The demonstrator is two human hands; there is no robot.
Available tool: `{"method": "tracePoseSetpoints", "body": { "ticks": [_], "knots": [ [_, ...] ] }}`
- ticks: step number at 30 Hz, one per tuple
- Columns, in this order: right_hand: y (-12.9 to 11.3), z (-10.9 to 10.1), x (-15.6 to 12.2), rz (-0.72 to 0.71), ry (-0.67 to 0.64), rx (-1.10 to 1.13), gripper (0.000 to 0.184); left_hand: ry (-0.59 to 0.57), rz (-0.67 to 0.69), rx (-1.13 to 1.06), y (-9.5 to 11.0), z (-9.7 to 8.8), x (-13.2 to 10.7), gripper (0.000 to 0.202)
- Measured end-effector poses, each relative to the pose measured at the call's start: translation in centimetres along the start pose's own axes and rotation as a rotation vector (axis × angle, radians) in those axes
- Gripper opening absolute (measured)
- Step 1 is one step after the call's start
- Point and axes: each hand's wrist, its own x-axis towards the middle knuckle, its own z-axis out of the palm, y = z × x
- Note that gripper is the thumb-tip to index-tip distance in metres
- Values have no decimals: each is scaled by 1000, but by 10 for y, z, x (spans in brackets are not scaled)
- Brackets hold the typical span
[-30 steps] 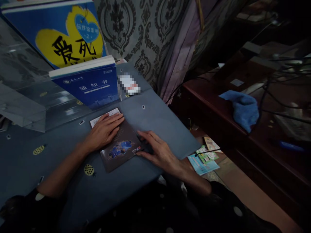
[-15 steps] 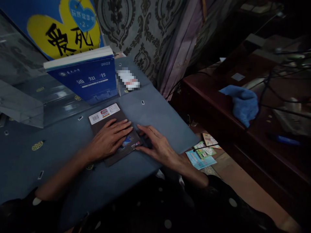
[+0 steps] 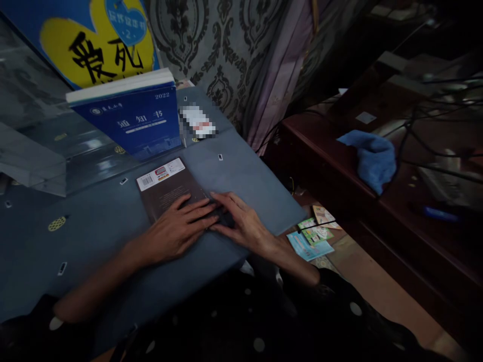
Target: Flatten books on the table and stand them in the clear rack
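A thin dark brown book (image 3: 160,193) with a white barcode label at its far end lies flat on the blue tablecloth (image 3: 241,166). My left hand (image 3: 181,229) rests palm down across the book's near part, with its fingers stretched out and covering the lower cover. At the book's right edge is my right hand (image 3: 245,223). Its thumb and index finger are apart, their tips close to my left fingertips. A dark patch shows between them; I cannot make out what it is.
A blue 2022 book (image 3: 147,125) stands upright beyond, by a clear plastic holder (image 3: 33,166). A pixelated phone-shaped object (image 3: 198,120) lies to its right. Several colourful booklets (image 3: 311,245) are on the floor. A blue cloth (image 3: 373,156) and cables lie on the dark red furniture (image 3: 320,146).
My left hand has slid nearer and to the right over the brown book, uncovering more of its middle. My right hand stays at the book's edge.
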Motion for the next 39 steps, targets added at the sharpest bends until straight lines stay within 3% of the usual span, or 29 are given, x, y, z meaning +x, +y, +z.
{"method": "tracePoseSetpoints", "body": {
  "ticks": [10, 19, 24, 27, 31, 35, 37, 39],
  "knots": [
    [2, 0, -2, -26, -62, -68, 44, -45, -50, -4, 14, 0, -25, 57],
    [7, 1, 9, -46, -136, -167, 45, -87, -177, 133, 20, 0, -66, 72],
    [10, 8, 31, -68, -200, -241, 58, -7, -339, 234, 17, 5, -76, 84],
    [7, 12, 35, -66, -223, -261, 64, -1, -354, 250, 19, 6, -79, 87],
    [-1, 11, 23, -68, -280, -275, 76, -12, -360, 251, 26, 13, -84, 97],
    [-7, 5, -2, -58, -383, -300, 101, 47, -309, 281, 36, 31, -94, 116],
    [-10, 1, -16, -73, -428, -299, 115, 119, -244, 364, 41, 41, -101, 106],
    [-13, -4, -30, -91, -437, -286, 123, 178, -188, 483, 45, 49, -107, 76]
  ]
}}
